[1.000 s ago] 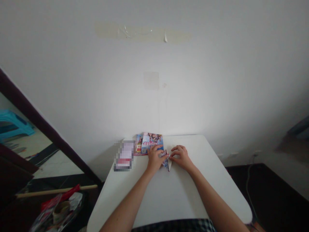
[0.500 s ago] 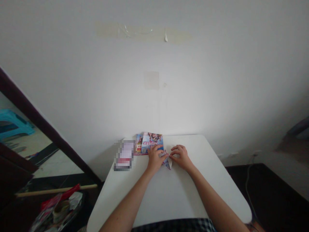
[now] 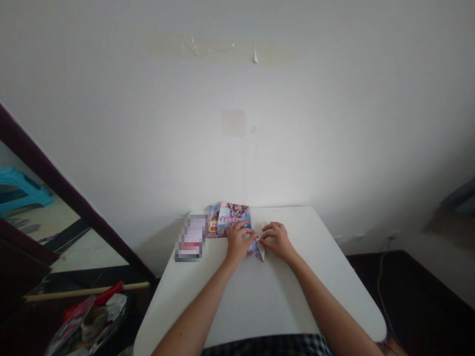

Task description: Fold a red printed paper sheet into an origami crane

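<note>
A small piece of printed paper, folded to a point [image 3: 257,250], lies between my hands over the white table [image 3: 267,301]. My left hand [image 3: 238,240] grips its left side, with thumb and index finger closed at its upper end. My right hand [image 3: 276,239] pinches the paper's upper right edge between thumb and index finger, its other fingers curled. Part of the fold is hidden behind the left fingers. Just beyond my left hand, colourful printed leaflets [image 3: 232,212] lie overlapped at the table's back edge.
A pixelated phone-like object [image 3: 191,238] lies at the table's left edge. The wall [image 3: 237,168] stands right behind the table. On the floor at left are a wooden stick [image 3: 129,287] and a bag of odds and ends [image 3: 92,321], beside a dark-framed mirror [image 3: 74,193].
Both hands stay nearly in place. The fingers have shifted slightly on the folded paper, and its lower tip points a little further down and to the right.
</note>
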{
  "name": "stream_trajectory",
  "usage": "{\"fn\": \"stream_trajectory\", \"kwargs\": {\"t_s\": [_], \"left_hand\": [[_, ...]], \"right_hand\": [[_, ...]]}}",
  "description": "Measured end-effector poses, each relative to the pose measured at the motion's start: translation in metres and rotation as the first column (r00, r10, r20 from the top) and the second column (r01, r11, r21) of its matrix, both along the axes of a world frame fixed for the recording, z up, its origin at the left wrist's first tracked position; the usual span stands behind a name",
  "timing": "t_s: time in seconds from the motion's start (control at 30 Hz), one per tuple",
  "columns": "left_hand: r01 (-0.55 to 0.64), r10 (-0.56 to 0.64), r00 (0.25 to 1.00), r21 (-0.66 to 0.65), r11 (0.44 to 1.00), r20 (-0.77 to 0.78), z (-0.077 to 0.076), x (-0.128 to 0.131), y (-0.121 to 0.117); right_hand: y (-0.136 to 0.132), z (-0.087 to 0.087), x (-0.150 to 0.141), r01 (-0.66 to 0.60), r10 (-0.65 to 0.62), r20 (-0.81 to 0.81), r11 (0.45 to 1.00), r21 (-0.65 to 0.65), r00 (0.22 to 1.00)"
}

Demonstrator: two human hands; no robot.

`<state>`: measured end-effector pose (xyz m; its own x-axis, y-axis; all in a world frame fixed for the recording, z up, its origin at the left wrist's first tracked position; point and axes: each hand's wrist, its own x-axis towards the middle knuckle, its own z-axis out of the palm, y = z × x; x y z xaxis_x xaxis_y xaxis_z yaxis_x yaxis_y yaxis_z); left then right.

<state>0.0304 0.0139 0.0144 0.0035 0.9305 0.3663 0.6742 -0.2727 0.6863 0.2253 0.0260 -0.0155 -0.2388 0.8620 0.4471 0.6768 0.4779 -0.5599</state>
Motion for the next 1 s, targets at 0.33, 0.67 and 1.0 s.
{"fn": "stream_trajectory", "kwargs": {"t_s": [0.33, 0.67, 1.0], "left_hand": [[0.018, -0.021, 0.999, 0.069, 0.997, 0.041, -0.012, -0.002, 0.008], [-0.019, 0.014, 0.999, 0.100, 0.995, 0.053, -0.012, -0.006, 0.011], [-0.045, 0.039, 0.998, 0.161, 0.986, 0.044, -0.009, -0.006, 0.009]], "right_hand": [[0.002, -0.002, 0.001, -0.025, 0.026, -0.025, 0.999, 0.028, 0.999], [0.002, -0.001, 0.002, -0.033, 0.033, -0.028, 0.999, 0.022, 0.999], [-0.001, 0.001, 0.000, -0.062, 0.062, -0.009, 0.997, 0.037, 0.998]]}}
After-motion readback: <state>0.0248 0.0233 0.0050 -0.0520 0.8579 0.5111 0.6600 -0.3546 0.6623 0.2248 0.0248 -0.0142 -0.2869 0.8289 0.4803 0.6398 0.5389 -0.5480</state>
